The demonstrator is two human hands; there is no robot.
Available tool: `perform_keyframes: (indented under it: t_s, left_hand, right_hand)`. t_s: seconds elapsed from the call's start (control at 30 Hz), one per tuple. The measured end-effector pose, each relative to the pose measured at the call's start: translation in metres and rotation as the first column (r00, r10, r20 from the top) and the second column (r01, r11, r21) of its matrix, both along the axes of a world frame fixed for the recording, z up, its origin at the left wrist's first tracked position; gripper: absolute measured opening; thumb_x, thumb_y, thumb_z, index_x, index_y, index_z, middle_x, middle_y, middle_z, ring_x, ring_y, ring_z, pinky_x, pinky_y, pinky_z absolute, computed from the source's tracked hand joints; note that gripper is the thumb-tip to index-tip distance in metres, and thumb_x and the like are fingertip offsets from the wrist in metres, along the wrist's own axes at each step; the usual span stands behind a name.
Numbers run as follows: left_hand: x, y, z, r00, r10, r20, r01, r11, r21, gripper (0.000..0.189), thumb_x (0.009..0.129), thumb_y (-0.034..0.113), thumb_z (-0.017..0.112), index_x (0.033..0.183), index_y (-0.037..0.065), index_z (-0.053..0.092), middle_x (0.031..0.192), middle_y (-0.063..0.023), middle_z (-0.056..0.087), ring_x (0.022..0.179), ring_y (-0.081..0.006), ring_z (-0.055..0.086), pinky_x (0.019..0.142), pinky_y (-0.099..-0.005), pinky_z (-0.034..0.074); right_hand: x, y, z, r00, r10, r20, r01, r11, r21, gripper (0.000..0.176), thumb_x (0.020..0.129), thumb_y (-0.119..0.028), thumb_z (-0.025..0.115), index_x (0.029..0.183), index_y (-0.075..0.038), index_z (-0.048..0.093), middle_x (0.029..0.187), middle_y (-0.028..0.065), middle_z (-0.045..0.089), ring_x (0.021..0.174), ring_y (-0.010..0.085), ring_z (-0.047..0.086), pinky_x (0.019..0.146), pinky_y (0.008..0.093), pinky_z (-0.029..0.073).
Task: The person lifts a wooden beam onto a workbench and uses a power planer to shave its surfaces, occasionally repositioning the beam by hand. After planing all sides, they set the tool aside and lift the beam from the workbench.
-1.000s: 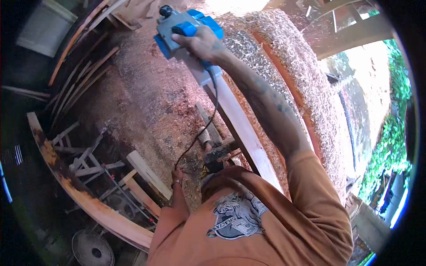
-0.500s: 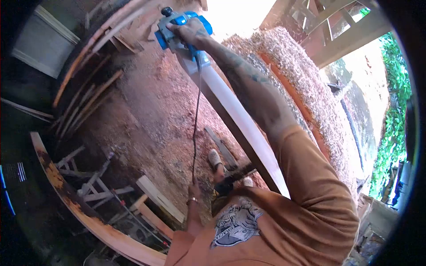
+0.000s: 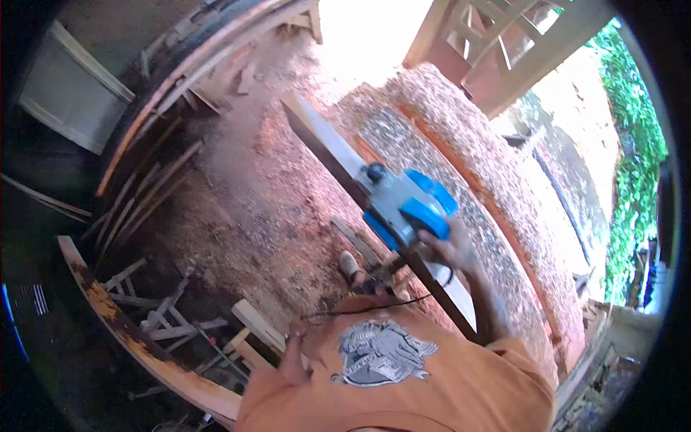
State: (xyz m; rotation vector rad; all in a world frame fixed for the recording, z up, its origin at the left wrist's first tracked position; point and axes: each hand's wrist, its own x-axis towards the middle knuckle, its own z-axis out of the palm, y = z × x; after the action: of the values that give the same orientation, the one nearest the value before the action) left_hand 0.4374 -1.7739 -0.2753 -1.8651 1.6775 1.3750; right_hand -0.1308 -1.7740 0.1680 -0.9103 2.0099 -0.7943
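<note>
A blue and grey power planer [image 3: 410,209] sits on the top edge of a long wooden board [image 3: 327,140], partway along it. My right hand [image 3: 450,248] is wrapped round the planer's rear handle, somewhat blurred. A dark cord [image 3: 374,308] runs from the tool across the front of the orange shirt. Low at the left of my body, my left hand [image 3: 294,342] is near the cord's other end; its fingers are too dim and small to make out.
Wood shavings [image 3: 252,201] cover the ground, heaped high [image 3: 461,108] on the right. My foot [image 3: 349,265] stands beside a loose wood piece [image 3: 356,241]. A long curved beam [image 3: 144,353] and wooden frames [image 3: 169,317] lie at lower left. Planks [image 3: 155,180] lean at upper left.
My right hand has drawn the planer back along the board from its far end towards my body. The cord now hangs slack across the shirt, and my left hand is lower and closer to my body.
</note>
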Motion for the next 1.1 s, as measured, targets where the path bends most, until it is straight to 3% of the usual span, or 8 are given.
perform_keyframes:
  t_s: [0.03, 0.07, 0.2, 0.23, 0.43, 0.57, 0.8, 1.1]
  left_hand:
    - [-0.051, -0.023, 0.094, 0.996, -0.078, 0.046, 0.076, 0.996, 0.055, 0.042, 0.095, 0.031, 0.055, 0.122, 0.002, 0.067, 0.107, -0.0277, 0.071, 0.106, -0.0455, 0.067, 0.09, -0.0513, 0.051]
    - [-0.024, -0.015, 0.015, 0.98, -0.19, -0.062, 0.187, 0.981, -0.06, 0.04, 0.096, 0.026, 0.053, 0.124, 0.001, 0.066, 0.118, -0.0298, 0.067, 0.115, -0.0455, 0.064, 0.092, -0.0484, 0.051]
    - [-0.135, -0.034, 0.08, 0.76, -0.647, -0.065, 0.644, 0.763, -0.06, 0.044, 0.095, 0.037, 0.052, 0.113, 0.002, 0.072, 0.113, -0.0286, 0.069, 0.11, -0.0471, 0.064, 0.096, -0.0523, 0.05]
    - [-0.152, -0.032, 0.07, 0.681, -0.72, -0.134, 0.718, 0.693, -0.068, 0.049, 0.094, 0.043, 0.055, 0.112, 0.001, 0.071, 0.112, -0.029, 0.069, 0.108, -0.0479, 0.064, 0.096, -0.0521, 0.051]
    - [-0.258, 0.048, 0.123, 0.355, -0.895, -0.271, 0.887, 0.414, -0.204, 0.031, 0.087, 0.017, 0.059, 0.112, 0.003, 0.07, 0.117, -0.0259, 0.067, 0.111, -0.0442, 0.064, 0.096, -0.0503, 0.051]
    - [-0.278, 0.132, 0.064, 0.084, -0.996, -0.034, 0.947, 0.091, -0.308, 0.032, 0.091, 0.036, 0.062, 0.105, 0.012, 0.076, 0.104, -0.0241, 0.07, 0.103, -0.042, 0.066, 0.091, -0.0526, 0.051]
    - [-0.386, 0.405, 0.158, -0.333, -0.932, -0.139, 0.932, -0.303, -0.199, 0.034, 0.096, 0.03, 0.054, 0.113, 0.005, 0.071, 0.104, -0.0203, 0.074, 0.101, -0.0362, 0.07, 0.088, -0.0451, 0.055]
    - [-0.501, 0.652, 0.052, -0.582, -0.801, -0.142, 0.79, -0.598, 0.134, 0.036, 0.092, 0.02, 0.056, 0.122, 0.003, 0.066, 0.103, -0.0207, 0.072, 0.098, -0.0328, 0.071, 0.086, -0.0444, 0.054]
  right_hand:
    - [0.007, 0.046, 0.02, 0.98, -0.103, 0.168, 0.083, 0.989, 0.126, 0.044, 0.087, -0.035, 0.077, 0.112, 0.0, 0.07, 0.085, 0.015, 0.073, 0.079, 0.0227, 0.07, 0.076, 0.0409, 0.054]
    - [0.014, 0.093, 0.024, 0.97, -0.174, 0.169, 0.156, 0.981, 0.116, 0.043, 0.087, -0.033, 0.078, 0.11, 0.001, 0.07, 0.082, 0.0128, 0.072, 0.077, 0.0207, 0.068, 0.073, 0.0392, 0.054]
    - [0.046, 0.261, 0.026, 0.9, -0.369, -0.233, 0.364, 0.929, -0.067, 0.039, 0.086, -0.033, 0.077, 0.099, 0.002, 0.069, 0.068, 0.0034, 0.06, 0.062, 0.0168, 0.059, 0.058, 0.0342, 0.048]
    - [0.059, 0.292, 0.049, 0.808, -0.589, 0.014, 0.574, 0.791, 0.212, 0.039, 0.088, -0.036, 0.076, 0.088, 0.002, 0.065, 0.065, 0.0037, 0.058, 0.058, 0.0164, 0.057, 0.056, 0.0341, 0.045]
    - [0.169, 0.506, 0.055, 0.362, -0.927, 0.096, 0.928, 0.369, 0.061, 0.032, 0.1, -0.029, 0.064, 0.089, 0.0, 0.061, 0.062, 0.0015, 0.055, 0.049, 0.011, 0.052, 0.046, 0.0285, 0.04]
    - [0.264, 0.658, 0.043, 0.031, -0.977, 0.212, 0.998, 0.02, -0.053, 0.033, 0.102, -0.033, 0.064, 0.096, 0.0, 0.061, 0.062, 0.0009, 0.053, 0.047, 0.01, 0.049, 0.043, 0.0277, 0.036]
    - [0.427, 0.806, 0.07, -0.475, -0.879, 0.048, 0.872, -0.477, -0.111, 0.039, 0.098, -0.038, 0.069, 0.098, 0.0, 0.063, 0.063, 0.001, 0.054, 0.046, 0.01, 0.047, 0.043, 0.0293, 0.035]
    - [0.496, 0.874, -0.008, -0.937, -0.3, 0.181, 0.283, -0.952, -0.113, 0.055, 0.095, -0.052, 0.07, 0.1, 0.002, 0.062, 0.064, 0.005, 0.051, 0.046, 0.0138, 0.048, 0.043, 0.0328, 0.038]
